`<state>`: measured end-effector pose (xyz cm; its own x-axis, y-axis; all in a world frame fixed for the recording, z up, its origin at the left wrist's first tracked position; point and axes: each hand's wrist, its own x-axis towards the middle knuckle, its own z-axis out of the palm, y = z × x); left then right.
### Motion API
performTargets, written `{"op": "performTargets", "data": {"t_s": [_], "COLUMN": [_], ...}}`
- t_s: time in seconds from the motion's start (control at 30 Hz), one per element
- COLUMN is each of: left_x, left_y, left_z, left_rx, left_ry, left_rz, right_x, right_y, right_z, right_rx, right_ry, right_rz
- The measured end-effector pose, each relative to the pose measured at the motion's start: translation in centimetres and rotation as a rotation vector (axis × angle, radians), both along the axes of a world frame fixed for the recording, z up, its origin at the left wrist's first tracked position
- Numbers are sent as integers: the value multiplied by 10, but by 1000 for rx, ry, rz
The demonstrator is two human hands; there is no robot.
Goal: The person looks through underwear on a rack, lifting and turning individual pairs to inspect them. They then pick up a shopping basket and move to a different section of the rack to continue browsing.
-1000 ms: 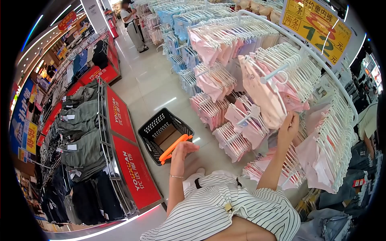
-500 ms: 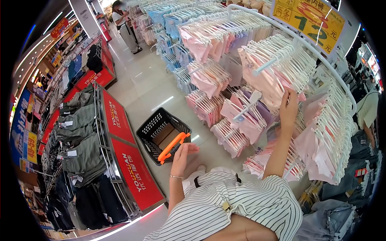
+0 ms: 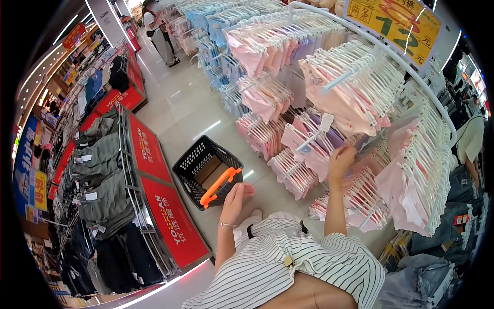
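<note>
My right hand [image 3: 341, 159] is in front of the hanging garments with its fingers curled, and whether it holds anything is hidden. Close behind it hang pink and purple underpants [image 3: 311, 136] on white hangers, with a white tag [image 3: 326, 122] at the front. Above the hand is a dense row of peach-pink underpants [image 3: 329, 95]. My left hand [image 3: 238, 200] has its fingers stretched out beside the orange handle [image 3: 220, 188] of a black shopping basket [image 3: 193, 172]. No grip on that handle shows. Brown cardboard-like material lies at the basket's bottom.
A display of folded grey trousers [image 3: 105, 180] with red panels [image 3: 167, 221] borders the aisle on the left. A curved white rail [image 3: 411, 72] and a yellow price sign [image 3: 396, 28] top the rack. A person [image 3: 159, 33] stands up the aisle; another [image 3: 471, 141] is at far right.
My right hand has let go of the peach-pink underpants on the upper row and moved down and left. My left hand and the basket stay nearly in place.
</note>
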<state>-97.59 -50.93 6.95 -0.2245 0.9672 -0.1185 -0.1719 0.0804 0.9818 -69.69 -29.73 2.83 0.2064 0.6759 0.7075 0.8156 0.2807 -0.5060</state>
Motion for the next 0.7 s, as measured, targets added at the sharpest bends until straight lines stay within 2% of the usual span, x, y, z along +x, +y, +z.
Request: {"op": "performTargets", "data": {"t_s": [0.03,0.1,0.23,0.33,0.37,0.53,0.63,0.7], "left_x": [0,1,1,3,2,-2,-3,-4], "left_y": [0,1,1,0,0,-2,-5,-6], "left_z": [-1,-7,-10,-4,-6,-11,-14,-14], "left_rx": [-3,-16,-27,-53,-49,-46,-60,-63], "left_ry": [-3,-11,-17,-27,-11,-12,-16,-20], "left_rz": [-2,-16,-35,-19,-19,-1,16,16], "right_x": [7,9,2,3,2,-8,-18,-21], "right_y": [6,14,12,15,19,18,16,15], "right_z": [-17,-52,-68,-104,-113,-105,-96,-88], "right_rx": [-118,-269,-733,-588,-609,-645,-556,-534], "right_ry": [-123,-135,-195,-105,-81,-23,-175,-260], "right_rz": [49,73,37,85,83,32,-191,-223]}}
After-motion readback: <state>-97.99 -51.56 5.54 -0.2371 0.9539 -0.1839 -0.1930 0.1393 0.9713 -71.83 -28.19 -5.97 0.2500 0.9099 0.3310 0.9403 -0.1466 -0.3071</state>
